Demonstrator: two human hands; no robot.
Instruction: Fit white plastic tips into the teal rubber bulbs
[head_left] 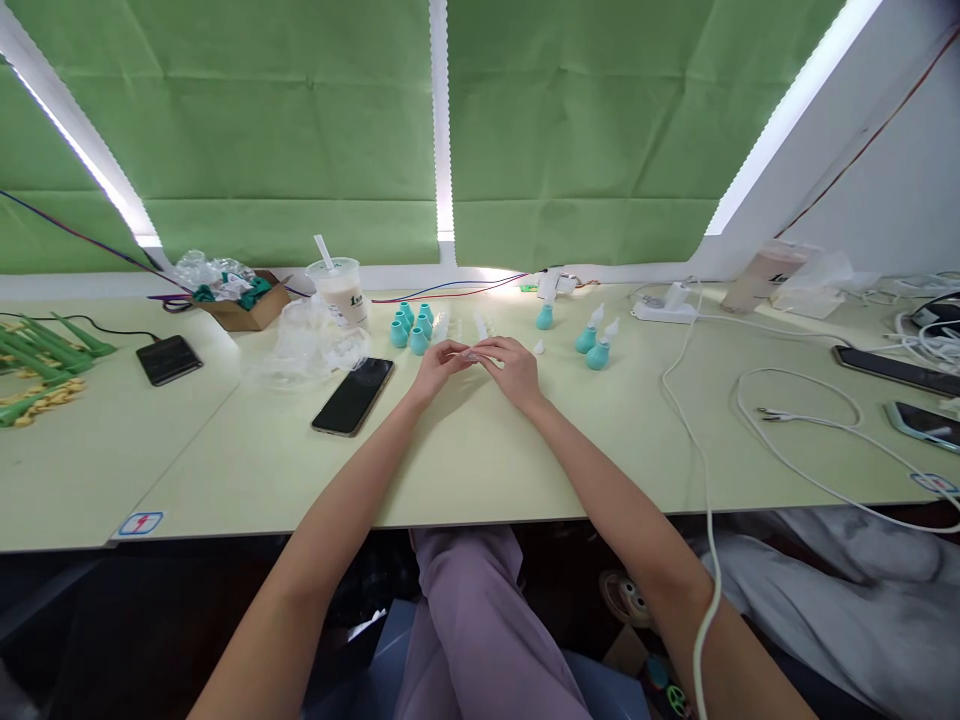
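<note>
The left hand (442,368) and the right hand (516,368) meet over the table (465,460), fingers pinching a small pale piece (472,357) between them; its details are too small to tell. Good control likely calls for light, even fingertip pressure, steady wrists, and clearance from the untipped turquoise bulbs (418,342) and the 3 white-tipped bulbs (598,356) at right.

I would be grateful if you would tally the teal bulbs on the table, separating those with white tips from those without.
Teal bulbs without tips: 6
Teal bulbs with white tips: 3
Total: 9
</note>
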